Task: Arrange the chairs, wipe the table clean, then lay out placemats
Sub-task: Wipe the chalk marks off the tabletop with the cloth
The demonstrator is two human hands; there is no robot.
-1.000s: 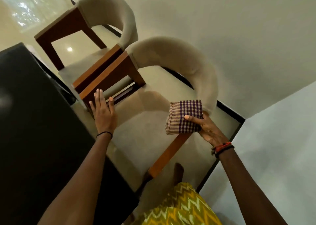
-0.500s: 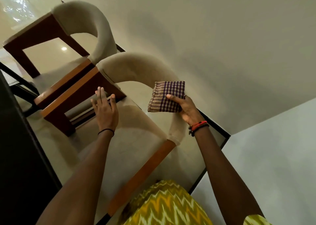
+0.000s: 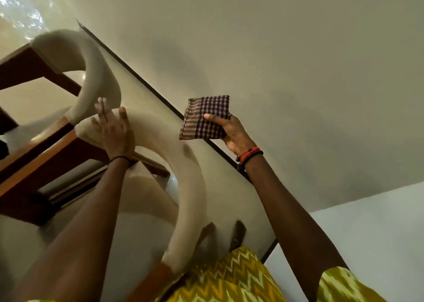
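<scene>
Left hand (image 3: pixel 113 131): fingers spread, palm laid on near chair's (image 3: pixel 183 175) padded backrest. Right hand (image 3: pixel 229 129): thumb and fingers clamped on folded checked cloth (image 3: pixel 205 118), held clear. Far chair (image 3: pixel 91 72) just beyond.

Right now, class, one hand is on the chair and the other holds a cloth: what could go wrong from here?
1. Only the left hand rests on the near chair's padded back; a one-handed push may swing it into the second chair close beside.
2. The folded checked cloth is pinched by the right hand at one edge; it could slip.
</scene>
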